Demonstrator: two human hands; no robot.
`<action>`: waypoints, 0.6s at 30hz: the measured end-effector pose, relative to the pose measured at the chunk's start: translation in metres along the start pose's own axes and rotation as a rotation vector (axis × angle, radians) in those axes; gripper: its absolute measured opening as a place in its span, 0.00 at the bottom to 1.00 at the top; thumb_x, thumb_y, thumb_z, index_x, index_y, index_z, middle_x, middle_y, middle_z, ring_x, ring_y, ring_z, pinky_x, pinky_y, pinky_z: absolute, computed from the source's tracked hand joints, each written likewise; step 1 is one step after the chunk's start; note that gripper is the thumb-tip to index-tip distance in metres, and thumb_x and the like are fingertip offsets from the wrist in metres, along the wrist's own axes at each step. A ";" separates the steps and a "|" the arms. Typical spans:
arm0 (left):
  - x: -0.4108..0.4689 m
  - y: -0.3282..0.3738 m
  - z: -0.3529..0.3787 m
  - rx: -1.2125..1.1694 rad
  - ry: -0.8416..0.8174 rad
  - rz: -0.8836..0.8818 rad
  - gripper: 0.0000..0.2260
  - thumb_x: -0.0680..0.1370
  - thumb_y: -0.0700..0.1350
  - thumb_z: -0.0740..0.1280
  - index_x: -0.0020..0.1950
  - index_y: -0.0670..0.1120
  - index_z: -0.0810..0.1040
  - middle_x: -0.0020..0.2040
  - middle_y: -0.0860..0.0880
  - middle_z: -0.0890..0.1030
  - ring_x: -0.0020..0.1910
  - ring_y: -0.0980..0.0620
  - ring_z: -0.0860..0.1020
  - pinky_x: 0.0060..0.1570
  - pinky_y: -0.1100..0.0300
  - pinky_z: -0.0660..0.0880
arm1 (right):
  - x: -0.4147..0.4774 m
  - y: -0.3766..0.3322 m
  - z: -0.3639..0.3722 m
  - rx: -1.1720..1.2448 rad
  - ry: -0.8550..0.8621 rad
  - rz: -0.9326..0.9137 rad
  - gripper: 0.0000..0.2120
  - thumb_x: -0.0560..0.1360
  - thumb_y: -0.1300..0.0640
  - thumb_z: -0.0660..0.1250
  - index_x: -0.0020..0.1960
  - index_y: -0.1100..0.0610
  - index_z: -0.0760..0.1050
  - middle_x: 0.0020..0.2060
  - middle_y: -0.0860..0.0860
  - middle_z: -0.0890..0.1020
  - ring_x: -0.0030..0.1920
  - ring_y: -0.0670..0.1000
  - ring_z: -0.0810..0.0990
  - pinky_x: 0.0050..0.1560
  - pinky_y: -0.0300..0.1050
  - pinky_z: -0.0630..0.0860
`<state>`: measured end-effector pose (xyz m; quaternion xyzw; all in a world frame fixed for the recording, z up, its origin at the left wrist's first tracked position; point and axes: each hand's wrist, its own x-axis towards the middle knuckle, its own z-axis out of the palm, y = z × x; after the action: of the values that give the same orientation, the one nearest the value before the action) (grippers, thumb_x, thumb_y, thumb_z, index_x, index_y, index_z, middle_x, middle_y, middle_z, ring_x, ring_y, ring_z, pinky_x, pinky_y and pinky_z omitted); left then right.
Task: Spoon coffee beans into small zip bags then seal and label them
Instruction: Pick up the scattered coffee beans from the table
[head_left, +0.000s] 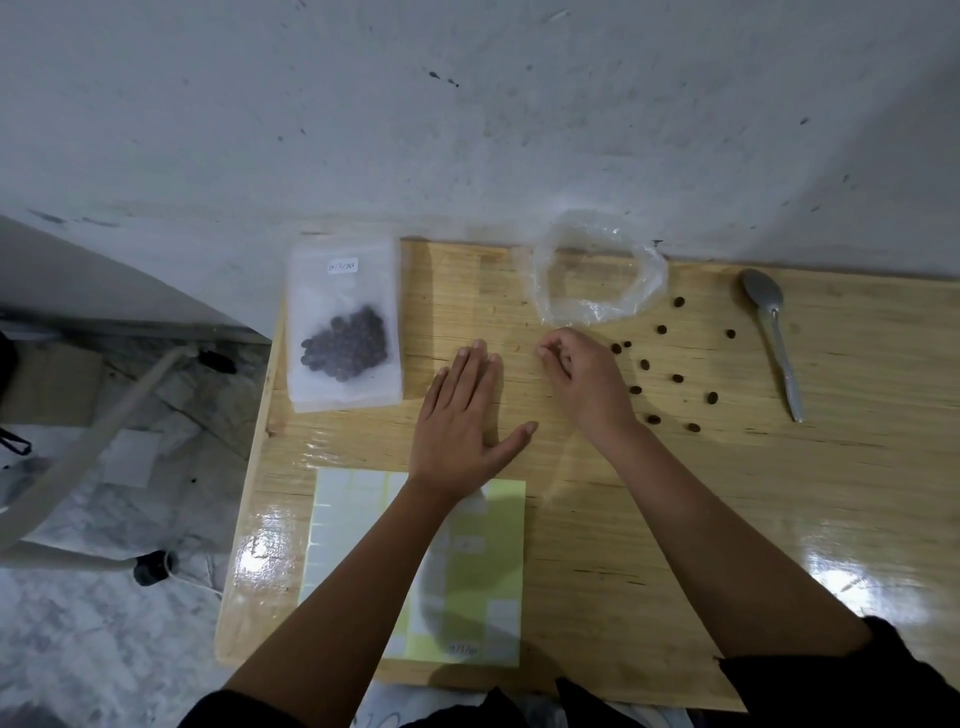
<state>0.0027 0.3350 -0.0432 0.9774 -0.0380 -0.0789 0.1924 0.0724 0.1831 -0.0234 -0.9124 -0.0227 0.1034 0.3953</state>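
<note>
Right hand (582, 379) has its fingertips bunched together over the wooden table (675, 519), can't tell if there's a bean in there. Left hand (462, 421) lies flat, fingers straight, holding nothing. Loose coffee beans (678, 378) are scattered just right of the right hand. The filled, labelled zip bag (345, 322) is over at the left edge, and the spoon (774, 332) is far right.

the left hand (462, 415) and right hand (587, 379) are bare, and so are both long forearms (691, 519). black fabric sleeves (841, 675), loosely creased, begin at the upper arms above the elbows.
</note>
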 end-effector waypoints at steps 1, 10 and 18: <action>0.000 0.000 0.000 -0.004 0.003 0.001 0.38 0.75 0.67 0.55 0.77 0.48 0.51 0.78 0.50 0.46 0.76 0.55 0.43 0.72 0.62 0.34 | -0.003 -0.002 -0.001 0.029 -0.009 0.013 0.06 0.79 0.58 0.61 0.49 0.59 0.75 0.37 0.45 0.76 0.37 0.42 0.75 0.41 0.34 0.72; 0.002 0.005 0.001 0.016 0.033 -0.027 0.37 0.75 0.68 0.52 0.77 0.47 0.55 0.78 0.48 0.51 0.76 0.54 0.46 0.73 0.58 0.43 | -0.035 -0.001 -0.005 0.856 -0.031 0.412 0.13 0.80 0.63 0.52 0.37 0.56 0.63 0.28 0.49 0.65 0.24 0.42 0.62 0.24 0.35 0.60; 0.001 0.000 0.002 -0.001 0.028 0.003 0.36 0.75 0.67 0.53 0.77 0.47 0.56 0.78 0.48 0.51 0.76 0.54 0.47 0.72 0.60 0.41 | -0.042 0.005 -0.007 1.014 -0.017 0.405 0.09 0.73 0.65 0.57 0.35 0.59 0.67 0.28 0.51 0.75 0.23 0.45 0.69 0.23 0.36 0.64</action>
<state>0.0037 0.3345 -0.0454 0.9782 -0.0369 -0.0648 0.1937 0.0324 0.1695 -0.0157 -0.5929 0.2030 0.1827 0.7576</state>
